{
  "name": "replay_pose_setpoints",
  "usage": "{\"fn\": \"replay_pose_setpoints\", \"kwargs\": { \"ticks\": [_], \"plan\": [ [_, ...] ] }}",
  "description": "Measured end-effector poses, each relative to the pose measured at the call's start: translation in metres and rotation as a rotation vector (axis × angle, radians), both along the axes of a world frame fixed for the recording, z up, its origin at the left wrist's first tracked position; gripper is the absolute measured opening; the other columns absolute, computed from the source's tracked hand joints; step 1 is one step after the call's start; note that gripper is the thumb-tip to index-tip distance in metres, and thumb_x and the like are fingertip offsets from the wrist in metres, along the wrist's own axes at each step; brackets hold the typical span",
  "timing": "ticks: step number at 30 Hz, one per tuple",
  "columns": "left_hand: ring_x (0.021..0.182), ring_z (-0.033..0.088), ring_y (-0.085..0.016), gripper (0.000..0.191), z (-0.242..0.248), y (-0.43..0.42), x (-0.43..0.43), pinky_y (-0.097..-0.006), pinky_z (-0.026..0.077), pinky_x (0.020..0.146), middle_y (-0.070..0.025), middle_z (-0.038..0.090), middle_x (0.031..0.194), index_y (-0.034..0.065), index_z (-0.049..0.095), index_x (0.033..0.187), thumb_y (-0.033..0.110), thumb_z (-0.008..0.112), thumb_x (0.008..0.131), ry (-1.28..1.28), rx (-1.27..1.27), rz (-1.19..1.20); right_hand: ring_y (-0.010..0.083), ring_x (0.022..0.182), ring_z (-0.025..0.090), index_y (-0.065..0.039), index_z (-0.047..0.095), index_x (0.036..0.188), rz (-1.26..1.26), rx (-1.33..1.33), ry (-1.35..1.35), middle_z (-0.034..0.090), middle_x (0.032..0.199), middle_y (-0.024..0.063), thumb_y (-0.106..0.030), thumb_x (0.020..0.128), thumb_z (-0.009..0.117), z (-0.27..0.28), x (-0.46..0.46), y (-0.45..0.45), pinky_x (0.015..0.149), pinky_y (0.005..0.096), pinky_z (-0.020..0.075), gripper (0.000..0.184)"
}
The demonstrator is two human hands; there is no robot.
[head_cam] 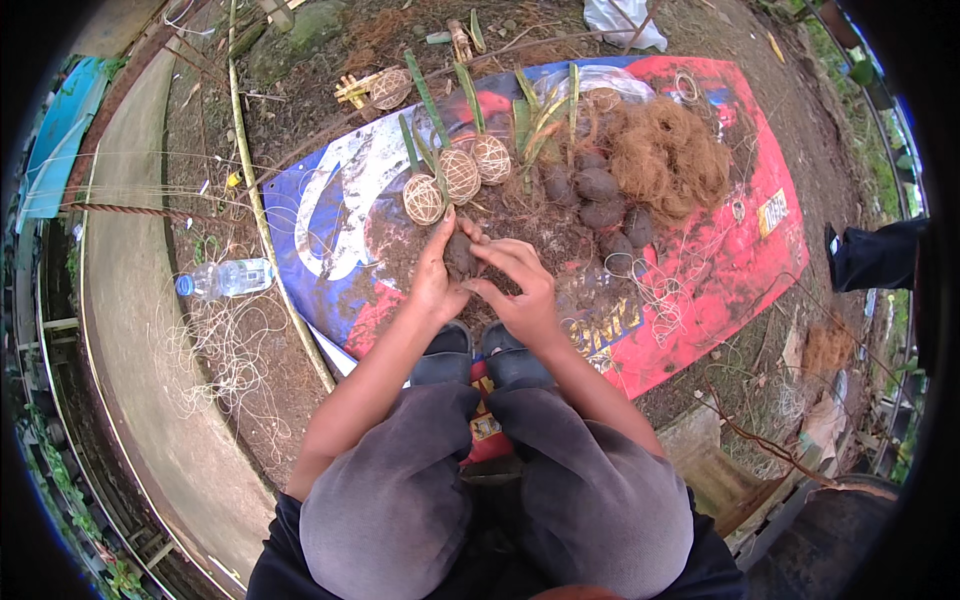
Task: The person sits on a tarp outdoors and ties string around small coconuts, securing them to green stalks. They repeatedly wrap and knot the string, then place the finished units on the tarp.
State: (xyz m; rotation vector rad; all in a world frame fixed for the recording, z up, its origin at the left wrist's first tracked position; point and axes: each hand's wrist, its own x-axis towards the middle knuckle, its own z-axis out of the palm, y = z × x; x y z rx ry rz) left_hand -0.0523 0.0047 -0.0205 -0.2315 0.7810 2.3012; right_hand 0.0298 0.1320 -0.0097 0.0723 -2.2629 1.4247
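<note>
My left hand [435, 274] cups a dark brown soil ball [459, 256] over the banner sheet, thumb pointing up. On the ball's right side rest the bent fingers of my right hand [519, 281]; whether they pinch a thread cannot be told. Just beyond my left hand lie balls wound with pale string, one at the left [423, 199], one in the middle [459, 176] and one at the right [491, 159], with long green leaves or stems by them. Several dark soil balls [601, 211] sit to the right, beside a heap of brown coconut fibre [667, 157].
A dirty red and blue banner [720, 300] covers the ground. Loose pale string [664, 300] lies on it; more string [232, 360] tangles at the left near a plastic bottle [225, 278]. A long thin pole [251, 180] runs along the left edge. A person's trouser leg [874, 255] shows far right.
</note>
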Motion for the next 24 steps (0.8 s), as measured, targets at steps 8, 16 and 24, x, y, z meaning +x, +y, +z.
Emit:
{"fn": "replay_pose_setpoints", "kwargs": {
  "ticks": [8,16,24],
  "plan": [
    [0.072,0.057,-0.013,0.028,0.002,0.013,0.013,-0.0262,0.052,0.066,-0.0019,0.052,0.079,0.0092,0.050,0.093,0.036,0.051,0.099,0.034,-0.095,0.021,0.0280,0.102,0.058,-0.007,0.070,0.107,-0.190,0.004,-0.032,0.061,0.111,0.0113,-0.007,0.067,0.080,0.002,0.008,-0.016,0.085,0.0375,0.0494,0.041],
    [0.070,0.054,-0.010,0.027,0.000,0.012,0.011,-0.0225,0.047,0.063,-0.0014,0.051,0.079,0.0100,0.050,0.090,0.035,0.048,0.101,0.091,0.023,-0.003,0.0330,0.108,0.062,-0.001,0.069,0.101,-0.073,-0.005,0.151,0.056,0.117,0.0182,0.003,0.077,0.069,-0.001,0.000,-0.024,0.089,0.0383,0.0535,0.024],
    [0.094,0.058,-0.014,0.027,0.006,0.014,0.018,-0.0291,0.049,0.081,-0.0051,0.057,0.098,0.0049,0.051,0.107,0.031,0.048,0.101,0.093,-0.082,0.043,0.0224,0.106,0.063,0.005,0.065,0.098,-0.102,-0.432,-0.069,0.057,0.117,0.0147,0.002,0.089,0.060,-0.007,-0.010,-0.012,0.085,0.0324,0.0570,0.011]
  ]
}}
